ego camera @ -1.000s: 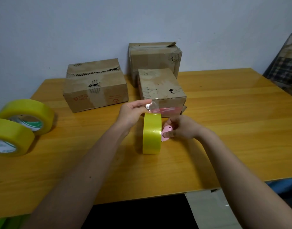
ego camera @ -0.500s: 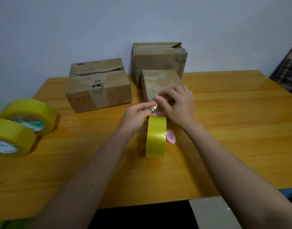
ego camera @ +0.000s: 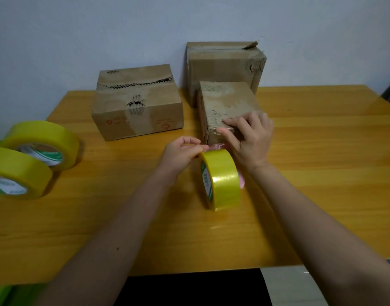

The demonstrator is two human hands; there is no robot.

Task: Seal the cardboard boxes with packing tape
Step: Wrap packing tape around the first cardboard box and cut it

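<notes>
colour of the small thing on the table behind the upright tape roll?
Pink, mostly hidden behind the yellow tape roll; head view, the only one.

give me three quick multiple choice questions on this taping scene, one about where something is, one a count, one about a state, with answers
1. Where does the upright tape roll stand?
A. on top of a box
B. on the table, in front of the near box
C. on the floor

2. How many cardboard boxes are on the table?
A. two
B. three
C. five

3. What is the right hand doing?
A. pressing on the near box's front top edge
B. holding scissors in the air
C. resting flat on the table

Answers:
1 B, the roll stands on edge on the table just before the near box.
2 B, the near box, a left box and a back box show.
3 A, its fingers lie over that box's edge, while the left hand pinches the tape's end.
</notes>
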